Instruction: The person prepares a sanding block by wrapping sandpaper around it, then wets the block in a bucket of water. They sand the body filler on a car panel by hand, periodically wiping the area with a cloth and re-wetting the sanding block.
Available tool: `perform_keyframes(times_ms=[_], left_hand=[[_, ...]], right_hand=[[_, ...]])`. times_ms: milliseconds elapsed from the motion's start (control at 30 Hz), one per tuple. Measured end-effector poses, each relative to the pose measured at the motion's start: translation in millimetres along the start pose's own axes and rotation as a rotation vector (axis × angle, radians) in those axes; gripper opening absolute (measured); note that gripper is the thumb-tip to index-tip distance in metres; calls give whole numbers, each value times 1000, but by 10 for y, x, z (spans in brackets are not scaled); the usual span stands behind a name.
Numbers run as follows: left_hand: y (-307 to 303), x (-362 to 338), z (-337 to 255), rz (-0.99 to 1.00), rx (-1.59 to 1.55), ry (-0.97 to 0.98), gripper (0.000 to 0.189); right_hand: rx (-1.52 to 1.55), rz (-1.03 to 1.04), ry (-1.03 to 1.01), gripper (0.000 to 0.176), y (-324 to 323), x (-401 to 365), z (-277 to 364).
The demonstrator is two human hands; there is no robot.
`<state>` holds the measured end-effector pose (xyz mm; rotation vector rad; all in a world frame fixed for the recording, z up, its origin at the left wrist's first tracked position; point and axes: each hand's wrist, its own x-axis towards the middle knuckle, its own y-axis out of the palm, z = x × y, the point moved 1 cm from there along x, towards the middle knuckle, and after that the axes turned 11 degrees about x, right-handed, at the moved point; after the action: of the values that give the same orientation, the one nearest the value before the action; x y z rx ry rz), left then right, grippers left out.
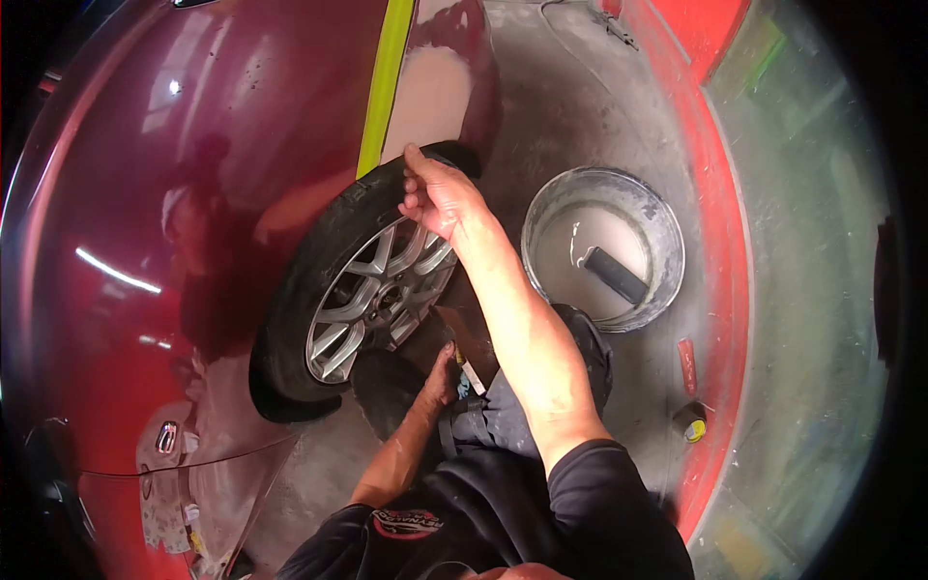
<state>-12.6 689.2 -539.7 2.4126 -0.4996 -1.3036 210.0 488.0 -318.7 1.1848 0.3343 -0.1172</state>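
Observation:
My right hand (437, 198) is raised over the top of the black tyre (292, 319), close to the lower end of the pale patch (430, 92) on the dark red car panel (271, 87). Its fingers are loosely curled and a little apart, with nothing visible in them. Lower down, my left hand (444, 375) is closed beside my knee, next to a brown sheet (468, 336) and a small white strip (473, 375). What its fingers hold is unclear. Yellow-green tape (387, 82) runs along the panel beside the patch.
At right, a metal bucket (673, 227) holds cloudy liquid and a dark block (616, 275). A red strip (687, 365) and a black-and-yellow roll (690, 422) lie on the floor. A red-edged wall (739, 261) curves along the right. The silver wheel rim (389, 295) faces my knees.

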Motion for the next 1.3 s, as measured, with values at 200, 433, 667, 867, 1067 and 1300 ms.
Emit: perform_keyframes(times_ms=[200, 433, 667, 867, 1067, 1300], left_hand=[[-4, 118, 16, 116, 70, 232, 61], [-67, -5, 5, -20, 43, 37, 59], [71, -112, -27, 95, 422, 307, 71], [-129, 64, 51, 37, 21, -49, 71], [-3, -27, -33, 20, 64, 188, 59], [90, -61, -154, 147, -102, 333, 46]], right_hand=[[-10, -33, 24, 45, -66, -101, 85], [2, -17, 39, 40, 29, -25, 21], [101, 42, 49, 36, 87, 59, -91], [102, 71, 40, 35, 61, 100, -95], [12, 102, 7, 41, -43, 15, -40], [-1621, 61, -187, 76, -435, -598, -299]])
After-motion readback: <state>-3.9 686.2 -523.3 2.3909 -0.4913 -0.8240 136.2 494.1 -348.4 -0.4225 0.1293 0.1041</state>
